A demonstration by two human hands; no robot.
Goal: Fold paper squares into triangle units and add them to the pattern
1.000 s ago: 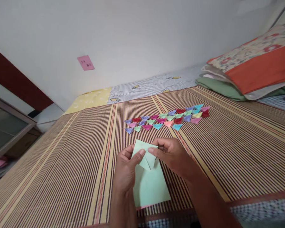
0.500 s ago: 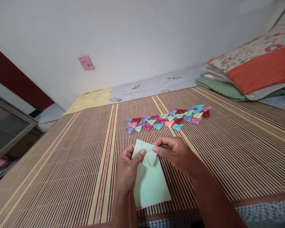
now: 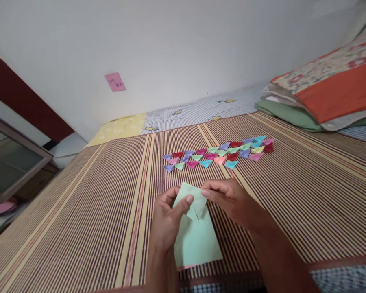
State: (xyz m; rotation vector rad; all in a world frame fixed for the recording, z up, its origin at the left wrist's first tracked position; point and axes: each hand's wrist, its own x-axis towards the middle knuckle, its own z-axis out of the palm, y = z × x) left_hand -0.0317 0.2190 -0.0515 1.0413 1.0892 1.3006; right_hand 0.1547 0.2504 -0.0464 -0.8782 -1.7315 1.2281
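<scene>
A small folded piece of light green paper (image 3: 198,206) is held up between both hands. My left hand (image 3: 171,213) pinches its left side, thumb on the front face and fingers behind. At its upper right corner my right hand (image 3: 228,197) grips the edge between thumb and forefinger. Below them a larger light green sheet (image 3: 198,244) lies on the striped mat, with a thin pink edge showing at its bottom. Beyond my hands, several small folded paper triangles (image 3: 205,163) in many colours lie in slanting rows.
The striped mat (image 3: 110,215) spreads over the surface. Folded bedding (image 3: 338,99) in orange, floral and green is stacked at the right. A pink note (image 3: 115,81) is on the wall. A framed glass panel (image 3: 12,162) stands at the far left.
The whole view has shifted slightly, so things appear a little further right. Both hands keep their grip on the folded green paper, with hardly any change in its shape.
</scene>
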